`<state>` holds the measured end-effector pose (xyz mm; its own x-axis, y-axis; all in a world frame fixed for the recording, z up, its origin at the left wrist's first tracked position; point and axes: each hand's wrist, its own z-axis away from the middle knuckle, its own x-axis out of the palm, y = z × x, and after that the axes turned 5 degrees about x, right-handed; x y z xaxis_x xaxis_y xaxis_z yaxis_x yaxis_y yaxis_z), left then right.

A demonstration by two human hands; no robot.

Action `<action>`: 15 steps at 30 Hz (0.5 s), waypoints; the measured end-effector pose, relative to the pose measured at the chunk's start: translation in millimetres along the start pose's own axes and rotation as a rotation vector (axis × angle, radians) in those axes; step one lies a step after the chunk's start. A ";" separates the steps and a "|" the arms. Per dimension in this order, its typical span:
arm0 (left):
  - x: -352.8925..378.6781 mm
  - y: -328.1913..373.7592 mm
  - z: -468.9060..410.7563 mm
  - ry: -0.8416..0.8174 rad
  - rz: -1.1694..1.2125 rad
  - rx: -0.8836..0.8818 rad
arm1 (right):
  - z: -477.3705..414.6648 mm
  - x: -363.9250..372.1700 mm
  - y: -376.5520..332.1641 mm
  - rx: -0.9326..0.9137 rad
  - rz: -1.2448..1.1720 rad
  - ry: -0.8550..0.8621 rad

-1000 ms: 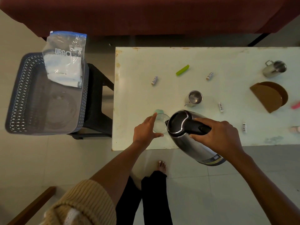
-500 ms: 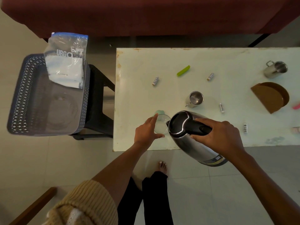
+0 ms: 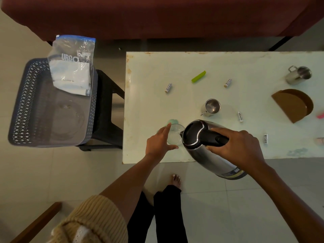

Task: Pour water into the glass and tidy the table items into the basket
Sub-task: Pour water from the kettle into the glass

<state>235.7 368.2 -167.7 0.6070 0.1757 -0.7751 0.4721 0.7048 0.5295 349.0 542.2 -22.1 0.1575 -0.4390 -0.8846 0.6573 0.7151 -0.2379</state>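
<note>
The glass [image 3: 174, 137] is held between thumb and fingers of the left hand [image 3: 160, 143]; the tilted kettle [image 3: 201, 155], spout at the rim, is gripped by its handle in the right hand [image 3: 239, 148]. The basket [image 3: 21, 106] is seen well left of the 2 hands.

Pink item [image 3: 320, 115] cut by right edge; glass [image 3: 175, 136] partly behind left hand [image 3: 158, 143]

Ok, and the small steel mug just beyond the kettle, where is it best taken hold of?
The steel mug stands upright, its loop handle sticking out toward the near left. Probably take that handle, coming in from the near left; the tilted kettle crowds the near right side.
</note>
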 end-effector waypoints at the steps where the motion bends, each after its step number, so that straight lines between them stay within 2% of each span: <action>1: 0.2 -0.1 0.1 0.002 0.000 0.004 | -0.2 0.3 0.3 -0.002 -0.001 0.002; 15: -1.1 0.4 1.2 0.006 0.004 0.012 | -1.7 1.5 2.8 -0.023 -0.007 0.010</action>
<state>235.9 367.5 -166.2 0.6048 0.1828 -0.7751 0.4775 0.6957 0.5367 349.9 544.4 -24.8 0.1459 -0.4389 -0.8866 0.6408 0.7247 -0.2533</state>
